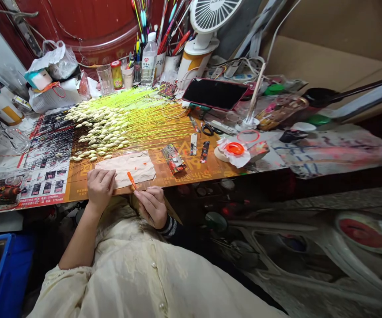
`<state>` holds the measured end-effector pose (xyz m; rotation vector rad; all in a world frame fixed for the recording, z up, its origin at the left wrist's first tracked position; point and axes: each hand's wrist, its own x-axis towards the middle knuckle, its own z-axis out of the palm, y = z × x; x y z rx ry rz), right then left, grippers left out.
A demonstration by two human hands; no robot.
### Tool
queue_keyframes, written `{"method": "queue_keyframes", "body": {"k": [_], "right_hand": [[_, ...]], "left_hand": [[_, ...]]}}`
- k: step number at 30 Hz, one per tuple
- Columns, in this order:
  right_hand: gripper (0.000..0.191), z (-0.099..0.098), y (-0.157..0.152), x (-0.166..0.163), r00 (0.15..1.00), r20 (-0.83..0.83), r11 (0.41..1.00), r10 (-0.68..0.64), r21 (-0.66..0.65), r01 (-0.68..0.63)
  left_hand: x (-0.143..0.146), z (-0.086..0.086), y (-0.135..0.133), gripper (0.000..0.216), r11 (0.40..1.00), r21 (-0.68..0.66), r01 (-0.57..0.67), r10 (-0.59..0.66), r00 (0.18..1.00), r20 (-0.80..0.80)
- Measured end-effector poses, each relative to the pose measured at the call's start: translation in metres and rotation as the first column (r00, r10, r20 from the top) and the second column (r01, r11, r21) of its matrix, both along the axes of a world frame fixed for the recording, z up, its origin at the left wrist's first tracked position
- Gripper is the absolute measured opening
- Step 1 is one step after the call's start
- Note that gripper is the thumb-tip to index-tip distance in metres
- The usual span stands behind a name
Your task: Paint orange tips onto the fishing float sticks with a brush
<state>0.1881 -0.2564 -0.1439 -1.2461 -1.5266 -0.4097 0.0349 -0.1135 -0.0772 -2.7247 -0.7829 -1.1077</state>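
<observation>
My left hand lies palm down on the near edge of a crumpled sheet of pale paper, and it holds nothing I can see. My right hand pinches a thin stick with an orange tip, which points up and left toward the paper. The lower part of the stick is hidden by my fingers. Beyond the paper, a large fan of fishing floats with white bodies and fluorescent yellow stems lies across the printed orange table mat.
A black phone lies beyond the floats. An orange-stained dish and small printed packets sit to the right. Cups, a plastic bottle, pens and a white fan crowd the back. A blue crate stands low at the left.
</observation>
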Motion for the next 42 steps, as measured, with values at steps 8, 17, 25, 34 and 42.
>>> {"method": "queue_keyframes", "body": {"k": [8,17,25,34,42], "right_hand": [[0.06,0.001,0.006,-0.012,0.999,0.031,0.999,0.027,-0.026,-0.026],[0.06,0.001,0.007,-0.014,0.999,0.037,0.996,0.01,-0.083,-0.007],[0.061,-0.001,0.007,-0.014,1.0,0.03,0.997,0.004,-0.083,-0.001],[0.062,0.0,0.005,-0.011,0.999,0.005,0.999,0.033,-0.038,-0.033],[0.062,-0.003,0.006,-0.014,0.997,0.022,0.997,0.071,-0.01,-0.07]], "left_hand": [[-0.003,-0.002,-0.001,0.017,1.0,0.028,-0.014,0.014,1.0,0.005],[-0.003,-0.001,-0.001,0.016,0.999,0.053,-0.013,0.012,1.0,0.005],[-0.003,-0.004,0.0,0.017,1.0,0.019,-0.02,0.02,1.0,0.001],[-0.005,-0.003,0.0,0.016,0.998,0.051,-0.034,0.033,0.999,0.007],[-0.02,-0.004,-0.001,0.019,0.996,0.038,-0.081,0.079,0.996,0.04]]}}
